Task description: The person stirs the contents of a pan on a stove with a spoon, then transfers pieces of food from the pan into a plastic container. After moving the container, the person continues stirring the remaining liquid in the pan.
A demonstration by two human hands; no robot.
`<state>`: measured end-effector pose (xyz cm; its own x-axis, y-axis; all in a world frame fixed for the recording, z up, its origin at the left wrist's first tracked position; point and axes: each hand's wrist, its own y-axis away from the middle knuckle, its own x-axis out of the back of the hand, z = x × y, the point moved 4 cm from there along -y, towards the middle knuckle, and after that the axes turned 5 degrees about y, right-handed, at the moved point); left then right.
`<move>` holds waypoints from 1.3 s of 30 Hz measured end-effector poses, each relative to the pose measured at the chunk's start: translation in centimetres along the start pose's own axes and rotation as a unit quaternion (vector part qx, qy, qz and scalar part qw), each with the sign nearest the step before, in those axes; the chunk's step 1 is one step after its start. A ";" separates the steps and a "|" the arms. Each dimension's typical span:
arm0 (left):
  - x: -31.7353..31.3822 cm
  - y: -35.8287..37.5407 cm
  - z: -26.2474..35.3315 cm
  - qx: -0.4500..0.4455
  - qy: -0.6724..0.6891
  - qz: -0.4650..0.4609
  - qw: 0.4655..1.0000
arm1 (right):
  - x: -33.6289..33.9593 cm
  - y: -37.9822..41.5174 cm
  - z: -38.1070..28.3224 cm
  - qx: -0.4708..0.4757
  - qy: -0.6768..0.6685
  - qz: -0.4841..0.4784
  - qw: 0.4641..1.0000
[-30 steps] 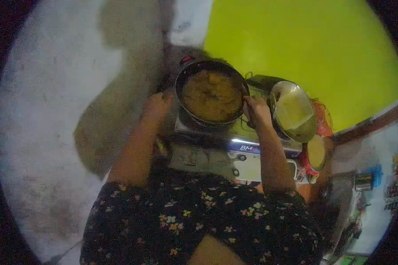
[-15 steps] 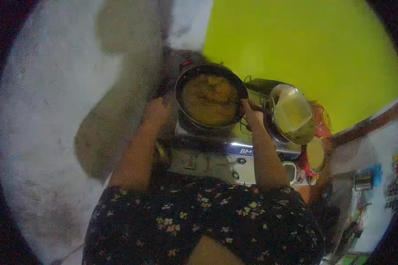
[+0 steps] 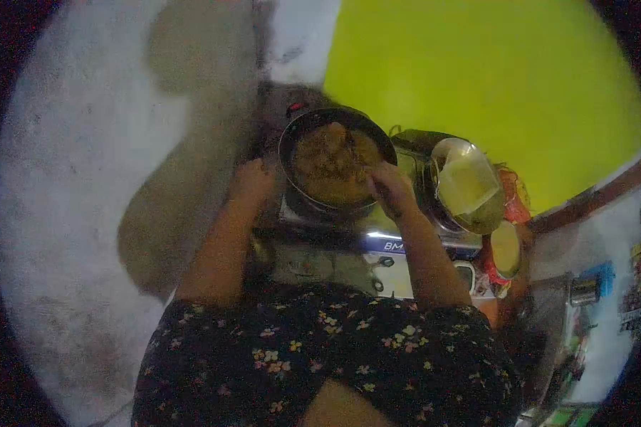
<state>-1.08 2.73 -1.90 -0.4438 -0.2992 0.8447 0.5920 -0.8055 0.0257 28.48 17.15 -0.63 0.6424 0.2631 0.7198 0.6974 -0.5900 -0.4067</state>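
A dark round pan (image 3: pixel 312 192) sits on the stove, holding yellow-brown food (image 3: pixel 327 167) with a darker lumpy heap in its upper middle. My right hand (image 3: pixel 393 188) reaches over the pan's right rim, its fingers pinched together above the edge of the food. A thin dark shape runs from near those fingertips into the food, but I cannot tell what the hand grips. Close by the pan's left side is my left hand (image 3: pixel 253 186), fingers curled, with what lies inside them hidden in shadow.
The steel stove (image 3: pixel 317 260) has knobs along its front. Right of the pan stands a metal bowl (image 3: pixel 486 222) with a clear plastic container (image 3: pixel 470 183) in it. Farther right are a red packet (image 3: pixel 514 203) and a round pale lid (image 3: pixel 506 249). A green wall (image 3: pixel 477 71) rises behind.
My right hand has moved left, from the pan's right edge to over its inside. The food has been heaped toward the upper middle. My left hand stays nearly in place.
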 end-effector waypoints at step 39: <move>1.8 -0.1 1.5 0.055 0.009 -0.119 0.991 | 4.0 -0.6 -1.5 -0.253 -0.151 -0.024 0.955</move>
<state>-0.92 3.00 0.42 -0.5907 -0.1168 0.7984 0.5379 -0.7945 0.2817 30.21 17.42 3.33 0.7294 0.4617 0.5047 0.5342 -0.8454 0.0014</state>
